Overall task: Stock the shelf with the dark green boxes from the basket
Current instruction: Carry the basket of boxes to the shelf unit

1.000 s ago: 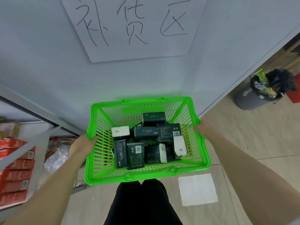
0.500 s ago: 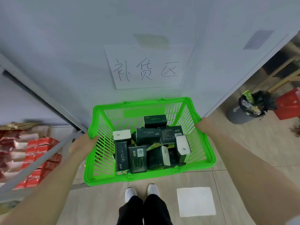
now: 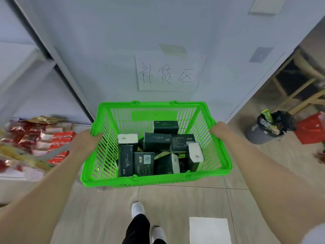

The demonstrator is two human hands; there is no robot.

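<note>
A: Tiled floor (image 3: pixel 177 198), white wall (image 3: pixel 105 59), handwritten sign (image 3: pixel 169 73). Hands?
B: Both clamped: left hand (image 3: pixel 84 143) on green basket (image 3: pixel 154 180) left rim, right hand (image 3: pixel 218 128) on right rim. dark green boxes (image 3: pixel 156 141) heaped inside. Red packets (image 3: pixel 58 143) on shelf (image 3: pixel 15 174), left.

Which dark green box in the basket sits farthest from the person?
The box lying by the far wall of the basket, behind all the rest; the others crowd together nearer the person.

A shop: stocked shelf (image 3: pixel 35 143), shopping basket (image 3: pixel 154 178), handwritten restock sign (image 3: pixel 169 73).
</note>
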